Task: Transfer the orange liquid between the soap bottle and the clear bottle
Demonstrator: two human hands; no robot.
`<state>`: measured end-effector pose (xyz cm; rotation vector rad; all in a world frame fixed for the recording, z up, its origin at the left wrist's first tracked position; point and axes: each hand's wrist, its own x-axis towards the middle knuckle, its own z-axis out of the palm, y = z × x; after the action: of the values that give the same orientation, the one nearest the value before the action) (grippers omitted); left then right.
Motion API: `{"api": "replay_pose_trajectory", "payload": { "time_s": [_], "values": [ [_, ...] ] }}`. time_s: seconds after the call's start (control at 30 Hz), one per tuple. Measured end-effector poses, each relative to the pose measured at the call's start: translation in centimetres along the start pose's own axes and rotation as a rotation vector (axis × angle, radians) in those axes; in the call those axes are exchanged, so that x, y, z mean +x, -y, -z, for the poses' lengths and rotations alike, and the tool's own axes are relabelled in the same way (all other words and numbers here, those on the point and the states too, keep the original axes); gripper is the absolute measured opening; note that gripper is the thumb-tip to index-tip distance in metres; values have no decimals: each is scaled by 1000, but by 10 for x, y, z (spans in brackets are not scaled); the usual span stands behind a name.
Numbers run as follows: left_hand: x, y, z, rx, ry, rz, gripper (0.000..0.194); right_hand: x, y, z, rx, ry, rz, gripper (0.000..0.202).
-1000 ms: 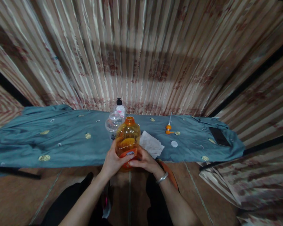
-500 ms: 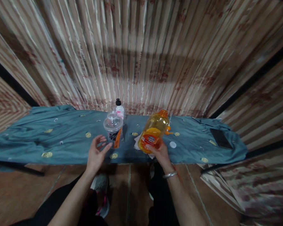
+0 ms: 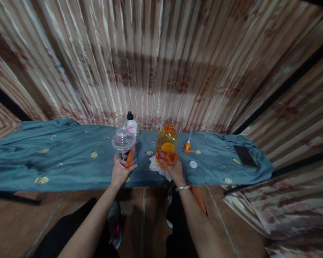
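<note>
My left hand [image 3: 121, 171] is wrapped round the lower part of a clear plastic cup [image 3: 124, 149] with a domed lid and an orange and black print. My right hand [image 3: 174, 167] grips a large yellow bottle [image 3: 167, 140] with an orange neck and no pump in it. The bottle is upright, beside or on a crumpled white tissue [image 3: 156, 167]. An orange pump head [image 3: 187, 146] with a clear tube lies right of the bottle, and a small white disc [image 3: 193, 164] lies nearer the front edge.
Behind the cup stands a white bottle [image 3: 132, 126] with a black cap. A dark phone [image 3: 245, 156] lies at the right on the blue cloth-covered table [image 3: 75, 154]. A striped curtain [image 3: 150, 64] hangs behind, with dark poles at both sides.
My left hand has closed round the cup. The yellow bottle, tilted before, now stands upright with my right hand still on it, and the orange pump is in fuller view.
</note>
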<state>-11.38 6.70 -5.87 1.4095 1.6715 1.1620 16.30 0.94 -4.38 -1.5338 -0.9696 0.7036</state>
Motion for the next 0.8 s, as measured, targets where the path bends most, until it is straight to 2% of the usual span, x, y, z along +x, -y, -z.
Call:
{"api": "replay_pose_trajectory", "payload": {
  "time_s": [0.17, 0.37, 0.47, 0.57, 0.63, 0.7, 0.8],
  "values": [
    [5, -9, -2, 74, 5, 159, 53, -8, 6, 5, -54, 3, -8, 62],
    [7, -17, -1, 54, 31, 213, 53, -14, 6, 6, -78, 15, 15, 79],
    [7, -18, 0, 21, 44, 218, 52, -17, 2, 9, -68, 10, 70, 92],
    [3, -17, 2, -30, 61, 201, 52, -25, -4, 24, -88, -52, 132, 106],
    [-2, -17, 5, -71, 62, 178, 48, -34, -5, 38, -139, -146, 162, 104],
    [-8, -17, 11, -116, 57, 143, 49, -47, -3, 52, -198, -204, 197, 93],
    [-19, -19, 21, -197, 56, 79, 72, -67, 9, 60, -247, -240, 251, 85]
  ]
}}
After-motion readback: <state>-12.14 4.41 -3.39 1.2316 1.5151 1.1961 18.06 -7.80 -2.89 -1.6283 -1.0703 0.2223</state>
